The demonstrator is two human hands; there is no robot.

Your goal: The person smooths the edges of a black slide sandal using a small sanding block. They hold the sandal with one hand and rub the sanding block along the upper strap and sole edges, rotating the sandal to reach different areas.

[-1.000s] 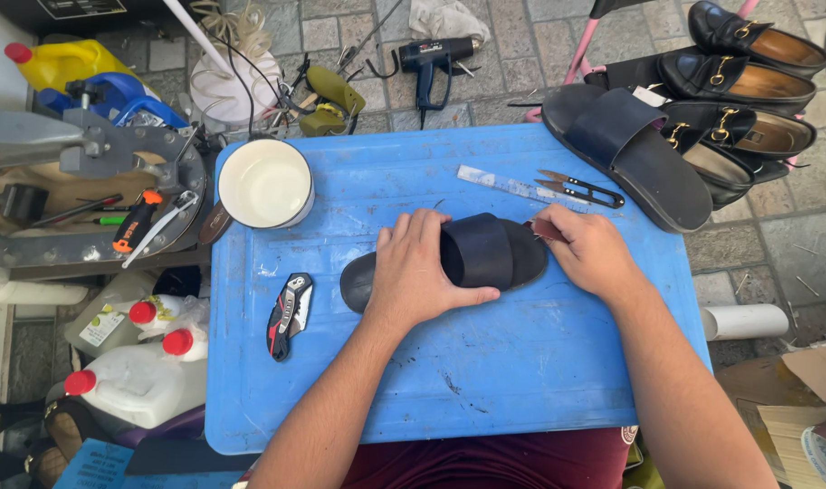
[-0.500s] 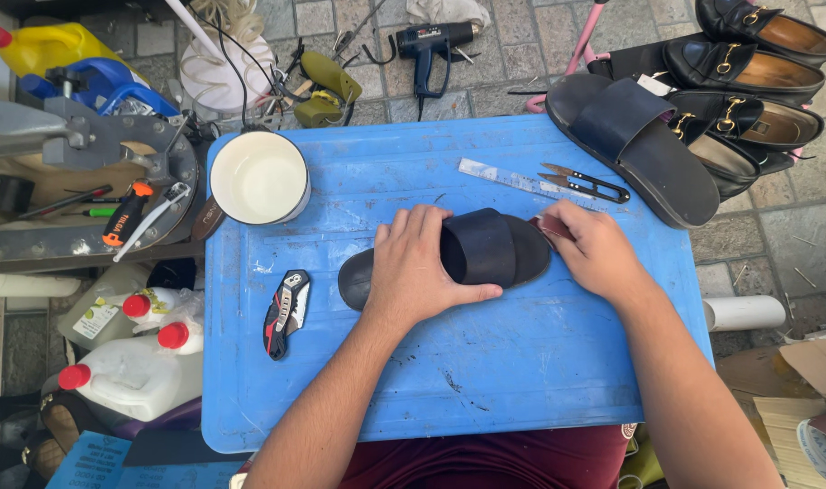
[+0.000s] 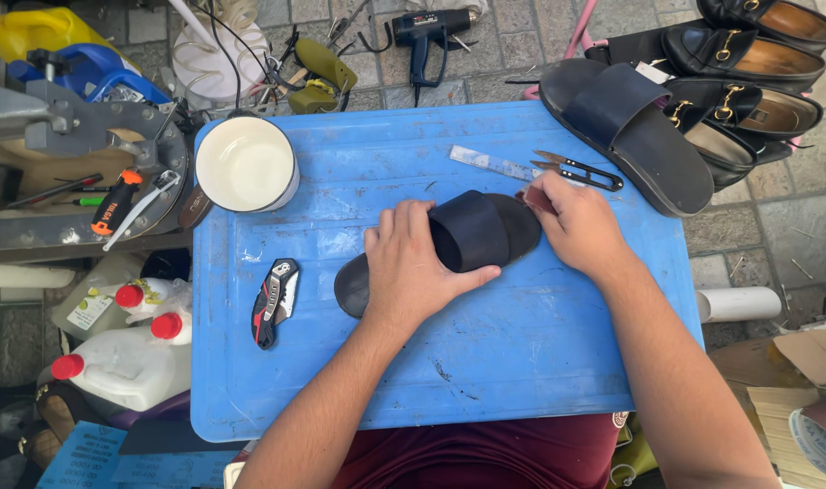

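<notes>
Pressing down flat, my left hand [image 3: 411, 267] spreads over the middle of the dark slide sandal [image 3: 449, 244], pinning it to the blue worktop [image 3: 521, 362]. My right hand [image 3: 580, 226] rests at the sandal's toe end, fingers curled around a small reddish piece [image 3: 537, 199]. Thread snips [image 3: 580, 170] and a metal ruler [image 3: 490, 163] lie just beyond; a folding knife [image 3: 275, 301] sits left.
</notes>
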